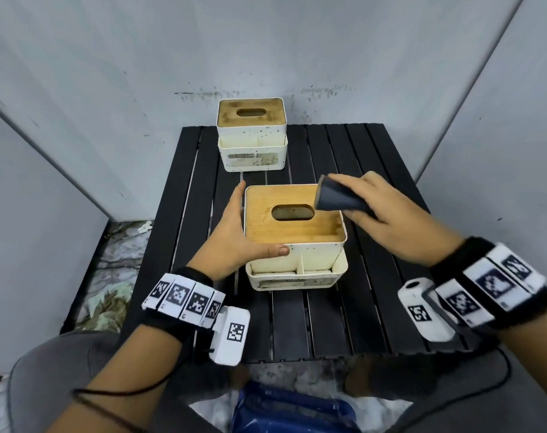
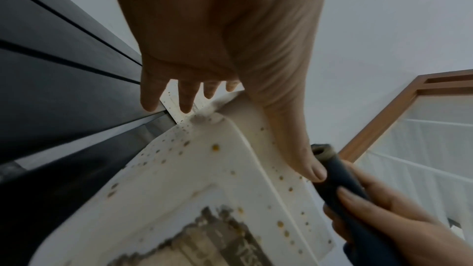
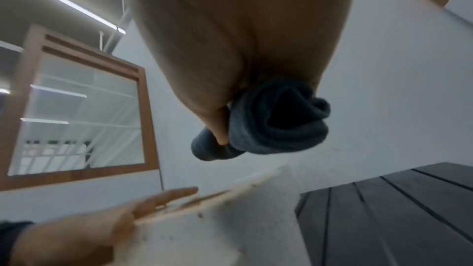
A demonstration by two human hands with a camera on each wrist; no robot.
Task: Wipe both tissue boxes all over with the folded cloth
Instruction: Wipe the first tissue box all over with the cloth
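The near tissue box, white with a wooden slotted lid, stands mid-table. My left hand lies flat against its left wall with straight fingers, the thumb laid along the front rim; the left wrist view shows this hand on the speckled box. My right hand grips the folded dark blue cloth just over the lid's back right corner. In the right wrist view the cloth bulges from the fist above the box. The far tissue box stands untouched at the table's back edge.
The black slatted table is small and hemmed in by grey walls behind and on both sides. A blue plastic bag lies below the front edge. Crumpled sheeting covers the floor to the left.
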